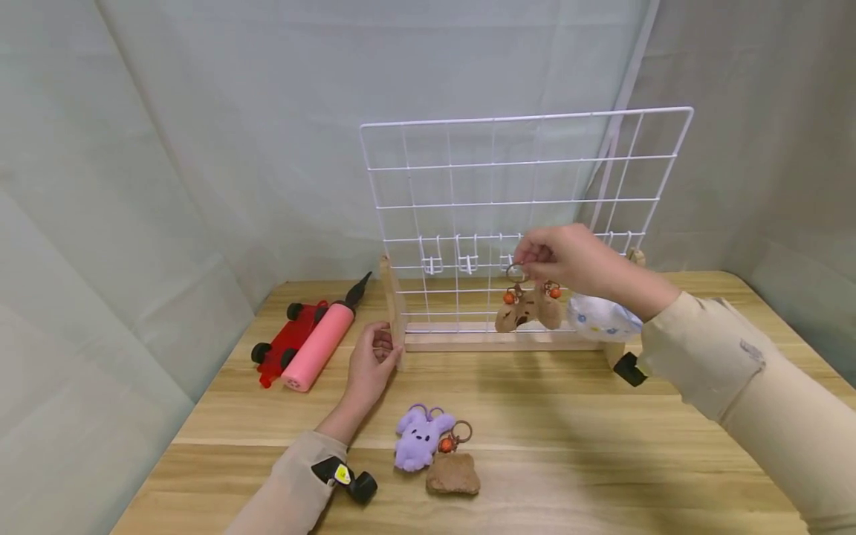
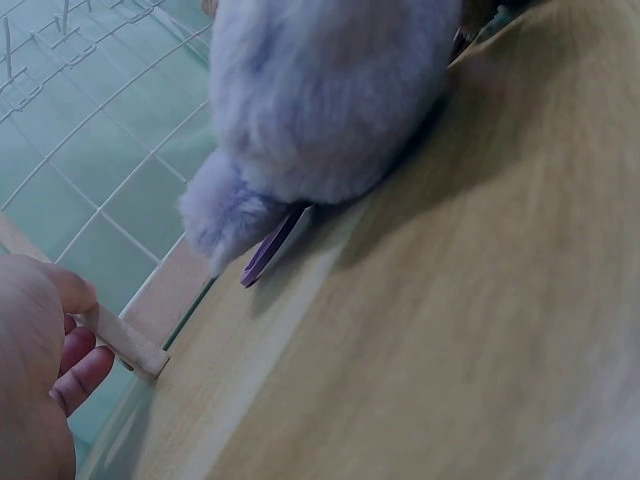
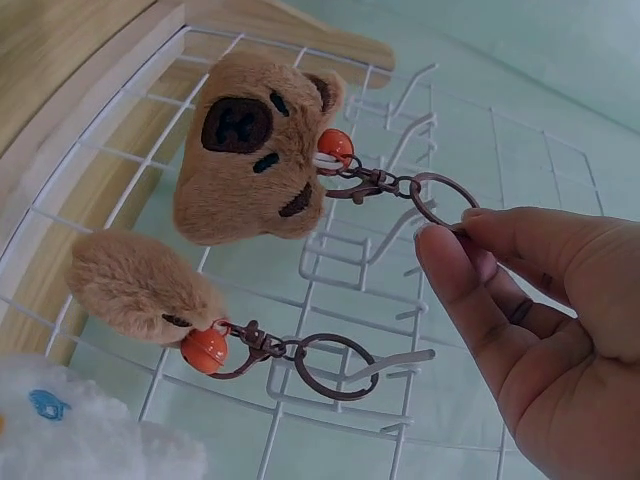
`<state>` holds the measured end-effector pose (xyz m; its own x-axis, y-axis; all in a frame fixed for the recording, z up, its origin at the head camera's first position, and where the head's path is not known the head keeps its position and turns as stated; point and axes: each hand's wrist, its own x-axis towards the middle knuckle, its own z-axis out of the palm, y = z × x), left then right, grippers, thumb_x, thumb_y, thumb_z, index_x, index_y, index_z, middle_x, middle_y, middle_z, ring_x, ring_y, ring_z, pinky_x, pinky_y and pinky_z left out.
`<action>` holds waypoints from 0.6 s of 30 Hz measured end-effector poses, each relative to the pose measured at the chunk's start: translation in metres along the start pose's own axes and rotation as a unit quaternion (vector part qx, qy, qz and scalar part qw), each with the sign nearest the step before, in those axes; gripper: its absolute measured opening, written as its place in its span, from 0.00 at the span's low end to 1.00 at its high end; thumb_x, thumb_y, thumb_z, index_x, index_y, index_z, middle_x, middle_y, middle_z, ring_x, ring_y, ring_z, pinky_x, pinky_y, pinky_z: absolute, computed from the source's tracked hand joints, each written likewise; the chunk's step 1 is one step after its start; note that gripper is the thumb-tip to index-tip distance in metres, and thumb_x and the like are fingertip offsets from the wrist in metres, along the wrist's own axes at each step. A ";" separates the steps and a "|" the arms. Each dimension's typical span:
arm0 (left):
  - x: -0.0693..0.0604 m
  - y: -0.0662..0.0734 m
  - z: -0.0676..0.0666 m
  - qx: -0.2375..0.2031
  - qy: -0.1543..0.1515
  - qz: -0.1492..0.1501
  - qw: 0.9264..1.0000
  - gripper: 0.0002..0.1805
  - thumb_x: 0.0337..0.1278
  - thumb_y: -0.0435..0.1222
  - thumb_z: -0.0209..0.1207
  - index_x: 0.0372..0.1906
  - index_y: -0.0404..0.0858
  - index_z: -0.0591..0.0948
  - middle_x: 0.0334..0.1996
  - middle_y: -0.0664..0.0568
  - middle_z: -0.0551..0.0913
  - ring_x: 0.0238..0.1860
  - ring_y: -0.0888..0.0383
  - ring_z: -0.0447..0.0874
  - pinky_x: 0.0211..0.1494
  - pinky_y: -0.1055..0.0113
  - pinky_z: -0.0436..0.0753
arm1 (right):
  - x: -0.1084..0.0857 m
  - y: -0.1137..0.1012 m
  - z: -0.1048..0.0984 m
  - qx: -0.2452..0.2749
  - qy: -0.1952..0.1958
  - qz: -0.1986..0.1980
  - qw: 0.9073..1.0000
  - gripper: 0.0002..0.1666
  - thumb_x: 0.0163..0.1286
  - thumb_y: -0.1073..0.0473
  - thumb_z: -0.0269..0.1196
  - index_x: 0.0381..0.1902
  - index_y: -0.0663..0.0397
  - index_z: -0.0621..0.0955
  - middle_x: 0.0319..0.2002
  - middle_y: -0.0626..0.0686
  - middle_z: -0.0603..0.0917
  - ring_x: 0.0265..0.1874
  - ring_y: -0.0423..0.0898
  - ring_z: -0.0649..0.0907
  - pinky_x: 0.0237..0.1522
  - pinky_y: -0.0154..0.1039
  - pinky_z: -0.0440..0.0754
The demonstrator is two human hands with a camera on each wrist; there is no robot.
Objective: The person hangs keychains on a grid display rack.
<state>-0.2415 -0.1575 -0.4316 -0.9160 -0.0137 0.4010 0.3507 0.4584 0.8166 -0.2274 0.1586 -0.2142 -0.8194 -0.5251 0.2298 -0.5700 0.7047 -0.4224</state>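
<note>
The right hand (image 3: 550, 310) pinched the ring (image 3: 452, 184), the left hand (image 1: 370, 362) the post (image 1: 391, 301). The plush (image 3: 245, 165) seemed light, soft, best held by ring.

The head camera looked forward and down from above, set far enough back to take in much of the tabletop (image 1: 568, 453) and the white wire grid (image 1: 493, 163), right of centre. The left wrist camera faced across the tabletop from low down, steeply tilted, so near the purple toy (image 2: 325, 95) that it filled the top middle, with the left fingers (image 2: 85, 378) at the left edge. The right wrist camera looked sideways-on and close at the brown bear (image 3: 235, 165), upper left, beyond the right fingers (image 3: 462, 285). All three views shared the grid; head and left wrist shared the toy, head and right wrist the bear.
</note>
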 end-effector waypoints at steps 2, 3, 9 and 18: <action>0.000 0.000 0.000 0.002 -0.001 0.002 1.000 0.23 0.54 0.24 0.62 0.55 0.29 0.70 0.42 0.37 0.79 0.41 0.48 0.80 0.40 0.74 0.81 | 0.002 0.000 0.000 0.004 -0.005 0.007 1.000 0.05 0.66 0.69 0.59 0.40 0.61 0.81 0.32 0.56 0.85 0.28 0.47 0.85 0.35 0.38 0.85; 0.000 0.000 0.001 0.003 -0.001 0.003 1.000 0.23 0.54 0.24 0.62 0.55 0.29 0.70 0.42 0.37 0.79 0.42 0.48 0.80 0.40 0.73 0.81 | 0.003 0.000 0.000 0.006 -0.008 0.011 1.000 0.06 0.67 0.69 0.59 0.40 0.62 0.81 0.32 0.57 0.85 0.28 0.47 0.84 0.34 0.39 0.85; 0.000 -0.001 0.002 -0.001 0.001 0.005 1.000 0.23 0.54 0.24 0.62 0.56 0.30 0.70 0.42 0.37 0.79 0.41 0.48 0.80 0.40 0.74 0.81 | 0.009 0.002 0.002 -0.005 -0.020 0.020 1.000 0.06 0.66 0.71 0.58 0.39 0.62 0.81 0.29 0.56 0.83 0.27 0.47 0.83 0.31 0.37 0.84; 0.001 -0.004 0.005 -0.004 0.006 0.006 1.000 0.23 0.54 0.24 0.62 0.56 0.30 0.70 0.42 0.38 0.79 0.40 0.50 0.79 0.39 0.76 0.81 | 0.013 0.006 0.007 -0.043 -0.024 0.020 0.999 0.06 0.66 0.71 0.56 0.37 0.60 0.80 0.29 0.55 0.83 0.27 0.43 0.81 0.33 0.37 0.82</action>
<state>-0.2444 -0.1548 -0.4365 -0.9094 -0.0186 0.4156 0.3631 0.4519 0.8148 -0.2415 0.1526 -0.2198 -0.8392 -0.5162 0.1711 -0.5414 0.7634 -0.3523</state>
